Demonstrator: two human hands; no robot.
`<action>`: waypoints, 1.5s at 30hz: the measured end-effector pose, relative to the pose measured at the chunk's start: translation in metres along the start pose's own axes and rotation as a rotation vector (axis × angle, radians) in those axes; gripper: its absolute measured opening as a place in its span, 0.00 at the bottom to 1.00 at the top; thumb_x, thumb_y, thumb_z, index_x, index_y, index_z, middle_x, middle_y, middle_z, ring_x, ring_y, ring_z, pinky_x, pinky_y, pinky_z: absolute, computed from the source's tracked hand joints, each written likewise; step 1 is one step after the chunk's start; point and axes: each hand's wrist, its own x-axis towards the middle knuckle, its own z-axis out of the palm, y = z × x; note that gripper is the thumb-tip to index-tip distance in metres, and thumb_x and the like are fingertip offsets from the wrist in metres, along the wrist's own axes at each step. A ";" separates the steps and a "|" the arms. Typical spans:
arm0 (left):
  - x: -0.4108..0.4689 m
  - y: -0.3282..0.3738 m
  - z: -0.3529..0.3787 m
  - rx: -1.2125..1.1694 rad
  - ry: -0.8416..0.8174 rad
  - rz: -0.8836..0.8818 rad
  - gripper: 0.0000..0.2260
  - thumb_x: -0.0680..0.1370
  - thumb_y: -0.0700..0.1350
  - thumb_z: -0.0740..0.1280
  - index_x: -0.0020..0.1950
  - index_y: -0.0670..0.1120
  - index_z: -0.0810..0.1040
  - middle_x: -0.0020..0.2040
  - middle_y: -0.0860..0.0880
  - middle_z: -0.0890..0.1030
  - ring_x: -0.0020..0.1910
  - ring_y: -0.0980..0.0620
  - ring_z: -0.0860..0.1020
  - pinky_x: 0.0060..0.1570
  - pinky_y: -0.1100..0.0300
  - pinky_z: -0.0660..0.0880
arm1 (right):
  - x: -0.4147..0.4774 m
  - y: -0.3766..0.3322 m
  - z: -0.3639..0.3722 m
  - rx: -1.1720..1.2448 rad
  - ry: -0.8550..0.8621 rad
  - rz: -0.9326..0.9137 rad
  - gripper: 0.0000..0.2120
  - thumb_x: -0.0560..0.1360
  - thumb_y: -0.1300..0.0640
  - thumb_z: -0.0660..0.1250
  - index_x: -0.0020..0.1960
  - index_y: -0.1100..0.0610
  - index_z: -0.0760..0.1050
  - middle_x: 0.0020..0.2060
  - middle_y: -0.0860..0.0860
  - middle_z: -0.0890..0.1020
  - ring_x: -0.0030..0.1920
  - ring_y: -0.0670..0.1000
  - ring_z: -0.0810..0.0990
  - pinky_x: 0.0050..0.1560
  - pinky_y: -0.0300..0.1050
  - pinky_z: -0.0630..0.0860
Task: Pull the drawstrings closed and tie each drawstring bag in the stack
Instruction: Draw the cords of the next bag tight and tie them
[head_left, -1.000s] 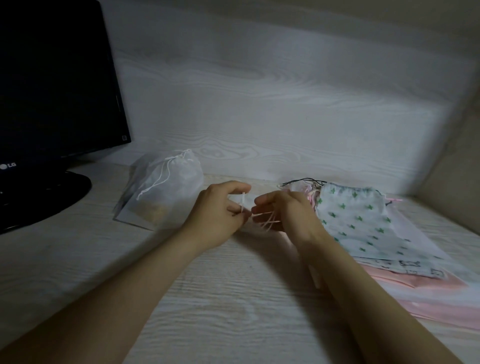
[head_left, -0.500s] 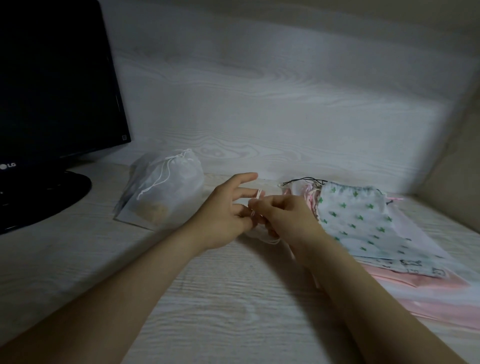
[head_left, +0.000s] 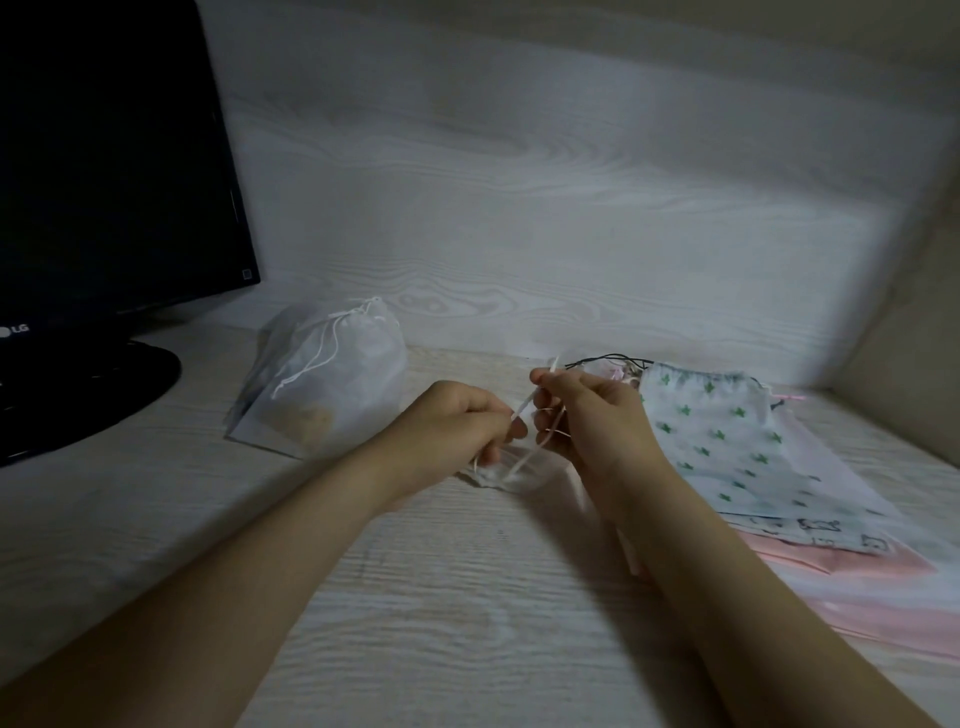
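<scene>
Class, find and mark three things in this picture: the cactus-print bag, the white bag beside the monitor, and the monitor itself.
Cactus bag (head_left: 727, 441): head view, middle of its printed cloth.
White bag (head_left: 358, 379): head view, its front panel.
Monitor (head_left: 104, 156): head view, the dark screen.

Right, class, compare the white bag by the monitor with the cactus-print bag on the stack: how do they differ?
The white bag is plain and see-through; the cactus-print bag is pale with green cacti. The white bag bulges, its neck cinched and cords trailing; the cactus-print bag lies flat. The white bag lies by the monitor; the cactus-print bag tops a pile of other bags. Both are drawstring bags on the desk.
</scene>
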 end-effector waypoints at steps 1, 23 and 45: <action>0.000 0.000 0.000 -0.005 -0.013 0.011 0.10 0.82 0.41 0.66 0.50 0.45 0.88 0.42 0.43 0.85 0.38 0.55 0.79 0.44 0.59 0.76 | 0.000 0.000 0.000 -0.010 0.001 -0.001 0.08 0.80 0.64 0.66 0.51 0.64 0.84 0.35 0.54 0.81 0.33 0.50 0.77 0.34 0.44 0.75; -0.002 0.004 -0.004 -0.006 -0.138 -0.072 0.15 0.82 0.46 0.66 0.40 0.39 0.80 0.31 0.44 0.76 0.31 0.50 0.73 0.37 0.55 0.70 | -0.002 0.000 -0.001 -0.212 -0.061 -0.272 0.16 0.79 0.72 0.60 0.54 0.61 0.84 0.43 0.55 0.88 0.40 0.53 0.84 0.47 0.46 0.84; 0.005 -0.008 -0.012 -0.202 -0.031 -0.023 0.09 0.84 0.41 0.68 0.56 0.40 0.87 0.38 0.46 0.79 0.35 0.56 0.74 0.39 0.62 0.74 | -0.012 -0.004 -0.003 -0.931 -0.153 -0.601 0.16 0.72 0.48 0.71 0.59 0.48 0.82 0.44 0.43 0.84 0.43 0.37 0.80 0.45 0.35 0.74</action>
